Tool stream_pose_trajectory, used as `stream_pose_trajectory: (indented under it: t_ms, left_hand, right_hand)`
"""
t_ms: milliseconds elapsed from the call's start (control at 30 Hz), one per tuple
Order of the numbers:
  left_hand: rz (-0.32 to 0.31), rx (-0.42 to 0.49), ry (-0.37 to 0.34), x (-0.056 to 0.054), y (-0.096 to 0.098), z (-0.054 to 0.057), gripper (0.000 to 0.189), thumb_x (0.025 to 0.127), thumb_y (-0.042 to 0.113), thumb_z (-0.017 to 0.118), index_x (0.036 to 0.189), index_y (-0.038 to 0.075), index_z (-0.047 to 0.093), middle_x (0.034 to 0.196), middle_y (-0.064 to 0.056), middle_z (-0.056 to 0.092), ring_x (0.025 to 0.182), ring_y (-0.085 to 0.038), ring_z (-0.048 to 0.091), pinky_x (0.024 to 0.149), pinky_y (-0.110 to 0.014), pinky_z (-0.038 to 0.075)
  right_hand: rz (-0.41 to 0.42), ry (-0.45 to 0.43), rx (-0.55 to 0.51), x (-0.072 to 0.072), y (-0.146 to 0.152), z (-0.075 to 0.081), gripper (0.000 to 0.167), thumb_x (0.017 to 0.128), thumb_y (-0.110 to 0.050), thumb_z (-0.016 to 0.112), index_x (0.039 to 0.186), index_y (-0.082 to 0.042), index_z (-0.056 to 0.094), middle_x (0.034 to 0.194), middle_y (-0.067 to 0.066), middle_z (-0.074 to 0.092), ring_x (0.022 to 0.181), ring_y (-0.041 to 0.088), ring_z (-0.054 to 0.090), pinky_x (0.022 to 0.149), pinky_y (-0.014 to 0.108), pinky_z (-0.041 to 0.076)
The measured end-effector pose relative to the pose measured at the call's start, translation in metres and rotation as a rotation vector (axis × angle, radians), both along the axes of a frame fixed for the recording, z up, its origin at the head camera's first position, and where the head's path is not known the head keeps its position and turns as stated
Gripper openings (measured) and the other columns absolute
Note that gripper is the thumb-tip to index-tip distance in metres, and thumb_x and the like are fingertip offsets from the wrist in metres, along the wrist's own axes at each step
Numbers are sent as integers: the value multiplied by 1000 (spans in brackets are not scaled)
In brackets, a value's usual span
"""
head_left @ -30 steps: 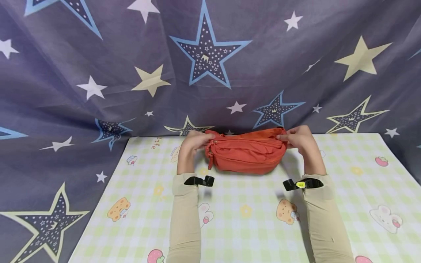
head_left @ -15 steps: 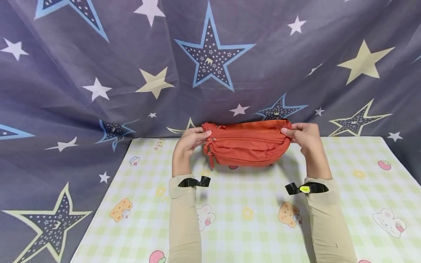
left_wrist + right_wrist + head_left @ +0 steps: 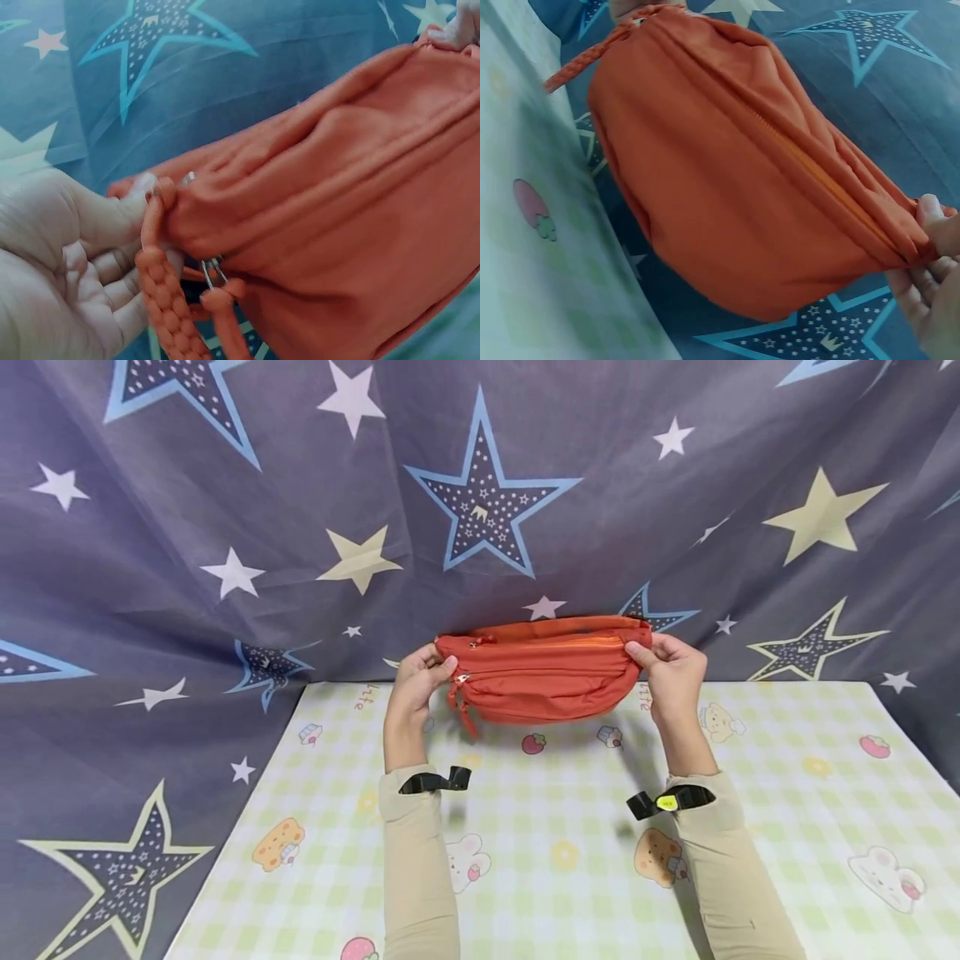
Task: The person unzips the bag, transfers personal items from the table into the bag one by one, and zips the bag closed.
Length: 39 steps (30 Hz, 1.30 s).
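Note:
An orange-red waist bag (image 3: 547,681) hangs between both hands, raised over the back of the table. My left hand (image 3: 414,697) pinches its left end, thumb on the near side. At the right end, my right hand (image 3: 675,681) grips the upper corner between thumb and fingers. Zips run along the front, and a braided zip pull (image 3: 171,304) dangles beside the left hand in the left wrist view. The bag's rounded lower part (image 3: 705,202) fills the middle of the right wrist view. Most of the fingers behind the bag are hidden.
A table with a green-and-white checked cover (image 3: 555,802) printed with cartoon animals and fruit lies under the arms. Behind it hangs a dark curtain (image 3: 285,527) with star prints. Black straps with small cameras (image 3: 671,799) sit on both wrists.
Both hands have lifted the waist bag higher off the table and shifted it somewhat left. More of its top edge and inner side shows, and the table below it has come into view.

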<state>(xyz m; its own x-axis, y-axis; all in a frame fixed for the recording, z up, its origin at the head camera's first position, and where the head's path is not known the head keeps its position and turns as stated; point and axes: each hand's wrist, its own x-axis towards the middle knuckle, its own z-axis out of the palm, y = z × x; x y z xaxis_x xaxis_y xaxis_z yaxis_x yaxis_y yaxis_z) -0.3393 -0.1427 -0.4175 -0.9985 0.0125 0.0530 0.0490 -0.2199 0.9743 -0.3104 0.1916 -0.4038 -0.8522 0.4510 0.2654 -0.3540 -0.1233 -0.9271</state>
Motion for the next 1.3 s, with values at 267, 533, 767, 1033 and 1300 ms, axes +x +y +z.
stream_pose_trajectory:
  t_ms: [267, 533, 767, 1033, 1300]
  left_hand:
    - [26, -84, 80, 0, -10, -6, 31, 94, -6, 67, 72, 16, 62, 72, 9, 63, 70, -6, 59, 67, -21, 51]
    - [144, -76, 24, 1, -28, -8, 28, 94, -3, 68, 75, 17, 64, 70, 9, 62, 67, -4, 60, 68, -19, 53]
    - [225, -12, -58, 5, -49, -15, 27, 94, -1, 70, 74, 16, 64, 69, 8, 61, 65, -5, 61, 66, -18, 55]
    - [301, 46, -95, 8, -63, -19, 35, 92, -4, 71, 66, 17, 61, 64, 9, 59, 60, -2, 56, 59, -15, 51]
    - [323, 28, -151, 9, -67, -21, 35, 92, -4, 71, 65, 17, 63, 62, 10, 60, 57, -1, 56, 56, -15, 50]
  right_hand:
    - [27, -35, -13, -2, -7, -8, 14, 84, 3, 81, 79, -10, 76, 61, -8, 69, 52, 0, 58, 50, 12, 47]
    - [117, -7, -1, -7, -27, -20, 5, 86, 2, 79, 87, -2, 76, 66, -9, 72, 61, 0, 67, 60, 13, 55]
    - [220, -64, 95, -7, -44, -32, 22, 90, 0, 76, 106, 14, 71, 74, -10, 76, 70, -2, 69, 70, 13, 57]
    - [315, -94, 207, -5, -49, -37, 28, 92, -5, 75, 112, 15, 69, 76, -14, 76, 74, -2, 69, 75, 13, 56]
    - [385, -147, 282, -9, -51, -47, 31, 93, -6, 74, 116, 14, 69, 76, -21, 73, 74, -3, 70, 74, 14, 58]
